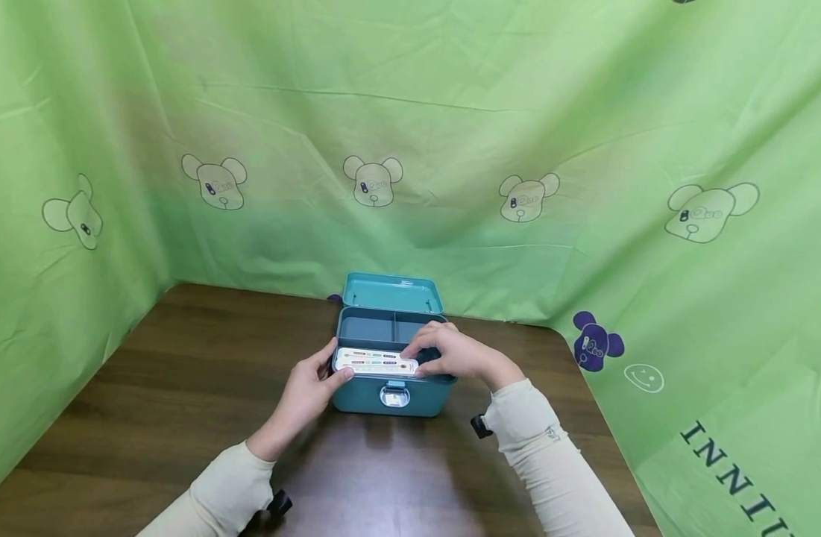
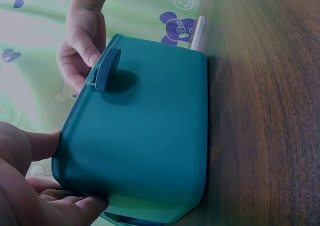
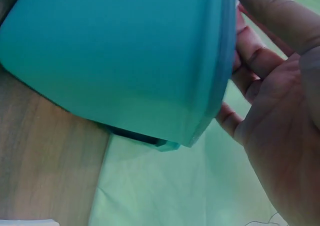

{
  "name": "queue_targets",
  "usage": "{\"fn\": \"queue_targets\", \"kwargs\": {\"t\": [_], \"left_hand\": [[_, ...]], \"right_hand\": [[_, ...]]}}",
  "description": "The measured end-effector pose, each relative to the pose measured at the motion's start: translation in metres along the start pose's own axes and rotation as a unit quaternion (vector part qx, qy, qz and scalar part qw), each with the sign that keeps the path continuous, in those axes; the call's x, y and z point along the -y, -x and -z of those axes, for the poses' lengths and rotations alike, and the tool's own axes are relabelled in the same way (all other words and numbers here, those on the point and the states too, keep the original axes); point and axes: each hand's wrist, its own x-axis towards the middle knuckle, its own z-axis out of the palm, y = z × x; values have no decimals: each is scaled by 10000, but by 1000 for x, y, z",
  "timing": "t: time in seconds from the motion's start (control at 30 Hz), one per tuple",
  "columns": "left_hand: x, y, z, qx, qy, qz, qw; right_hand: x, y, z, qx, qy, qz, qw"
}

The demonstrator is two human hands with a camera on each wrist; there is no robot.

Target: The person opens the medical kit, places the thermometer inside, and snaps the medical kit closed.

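White, probably light, stiff, slippery: take pack (image 1: 375, 363) inside box (image 1: 356, 397) by its ends. Pinches one end with right hand (image 1: 455, 353); grips box's left side with left hand (image 1: 308, 388).

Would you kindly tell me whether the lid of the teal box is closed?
No, the lid stands open at the back of the teal box, leaving its divided compartments in sight.
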Motion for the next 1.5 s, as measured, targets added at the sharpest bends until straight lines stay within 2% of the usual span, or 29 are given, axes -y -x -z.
{"fn": "queue_targets", "kwargs": {"t": [0.17, 0.4, 0.67, 0.87, 0.97, 1.07, 1.27, 1.37, 1.5], "left_hand": [[1, 0, 0, -22, -61, 21, 10000], [0, -1, 1, -28, 21, 5, 10000], [-2, -1, 1, -15, -5, 6, 10000], [-2, -2, 0, -19, -39, -12, 10000], [-2, -2, 0, -11, -42, -13, 10000], [-3, -3, 0, -6, -11, -9, 10000], [-5, -1, 1, -17, -5, -23, 10000], [-5, 0, 1, -21, -14, 8, 10000], [-3, 0, 1, -28, -40, 81, 10000]], "right_hand": [[-3, 1, -8, -21, -54, -89, 9999], [-3, 2, -12, -76, 159, 72, 9998], [1, 5, -9, -105, 398, -92, 9991], [0, 15, -5, -336, 470, -48, 9983], [-3, 24, -4, -624, 438, -1, 9971], [-8, 34, -6, -1149, 392, -66, 9926], [-21, 52, -18, -2392, 372, -58, 9702], [-23, 61, -23, -2752, 338, -67, 9608], [-23, 71, -29, -3020, 304, -287, 9524]]}}
